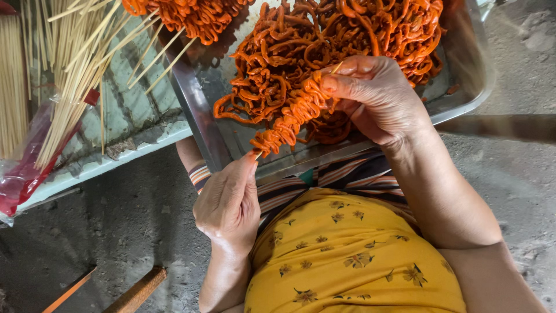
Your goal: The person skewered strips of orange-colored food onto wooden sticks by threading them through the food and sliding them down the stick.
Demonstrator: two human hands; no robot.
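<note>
The skewer (292, 116) of orange strips lay slantwise over the near rim of the metal tray (200, 116), held between two hands above the person's lap. Behind it the tray held a big tangled heap of orange strips (324, 40), glossy and curled. To the left, on a worn board, loose bamboo sticks (75, 52) fanned out, some in a clear plastic bag with a red edge (29, 168); a second mound of threaded strips (191, 17) sat at the top edge.

The step in hand looked like threading — packing folded strips along the stick. Judging by the bare tip showing at the upper end, the stick seemed nearly full; another fold would call for a steady lower grip while the upper fingers push a strip over the point.

The right hand (376, 98) was curled closed round the upper end of the skewer, thumb pressing the strips near the tip. The left hand (229, 200) was mostly closed too — its fingertips pinched the skewer's lower end just beyond the meat.
</note>
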